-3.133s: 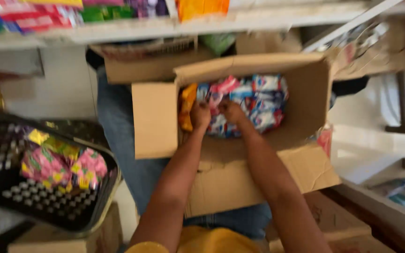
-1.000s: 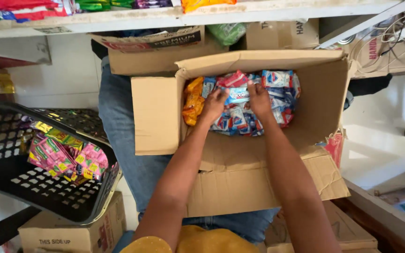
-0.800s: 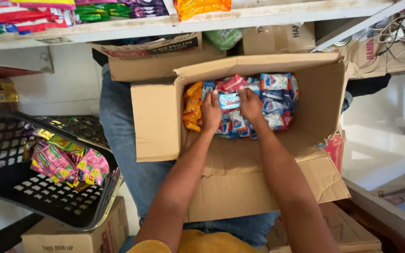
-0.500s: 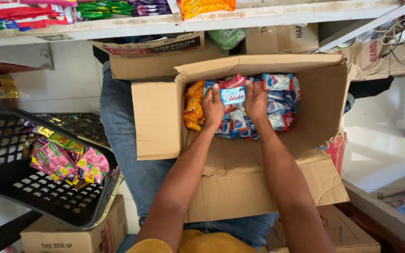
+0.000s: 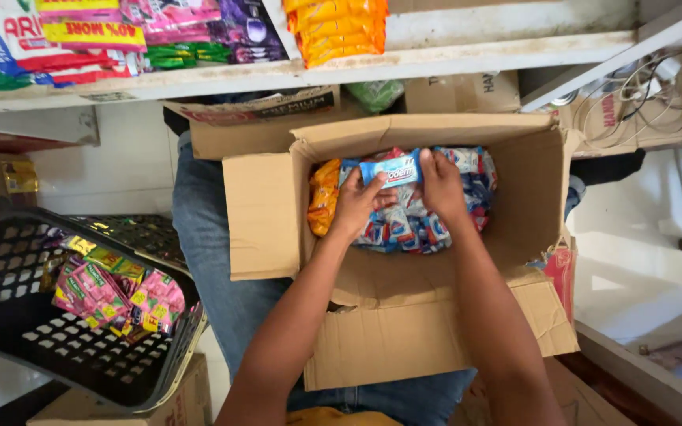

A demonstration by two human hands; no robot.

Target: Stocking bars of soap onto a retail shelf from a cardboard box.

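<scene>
So a small blue packet [image 5: 389, 170] sits pinched at both ends, left hand [image 5: 354, 207] and right hand [image 5: 440, 186] fingers closed on it, just above the packet pile inside the cardboard box [image 5: 266, 225]. Black basket [image 5: 9, 347] well left of the box.

- A cardboard box [image 5: 404, 260] sits open on the person's lap, its flaps spread.
- Inside the box lies a heap of small packets [image 5: 416, 217]; a stack of pouches [image 5: 324, 197] lies at its left.
- Left hand [image 5: 355, 207] and right hand [image 5: 440, 185] are inside, a packet [image 5: 390, 170] between them above the heap.
- A basket [image 5: 65, 315] with sachets [image 5: 108, 288] sits to the left.
- A shelf [image 5: 294, 71] runs behind, bags on it.
</scene>
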